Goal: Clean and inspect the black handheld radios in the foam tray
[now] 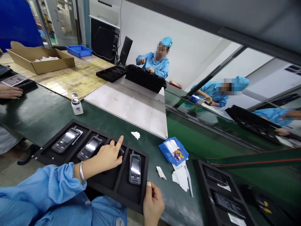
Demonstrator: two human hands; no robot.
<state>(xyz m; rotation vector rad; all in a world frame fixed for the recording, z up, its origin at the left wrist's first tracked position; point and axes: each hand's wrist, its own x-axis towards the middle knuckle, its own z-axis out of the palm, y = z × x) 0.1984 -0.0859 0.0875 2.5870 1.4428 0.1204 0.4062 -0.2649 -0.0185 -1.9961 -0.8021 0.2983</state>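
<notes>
A black compartment tray [122,185] lies before me at the table's edge, tilted in view. Handheld radios with screens, keypads and short antennas rest in its compartments: one [66,140] at the far left, another [90,147] beside it, a third [135,169] at the right end. My left hand [109,155] is over the compartment between the last two, index finger stretched out and thumb apart. A dark rounded item there is mostly hidden beneath it. My right hand [153,201] grips the tray's right edge between thumb and fingers.
A white-bodied bottle [77,105] stands behind the tray. Crumpled white paper [135,135] and a blue bin [174,151] lie rightward. Another black tray [211,191] holds devices at far right. A co-worker's hand [10,91] is at left; people in blue work across the line.
</notes>
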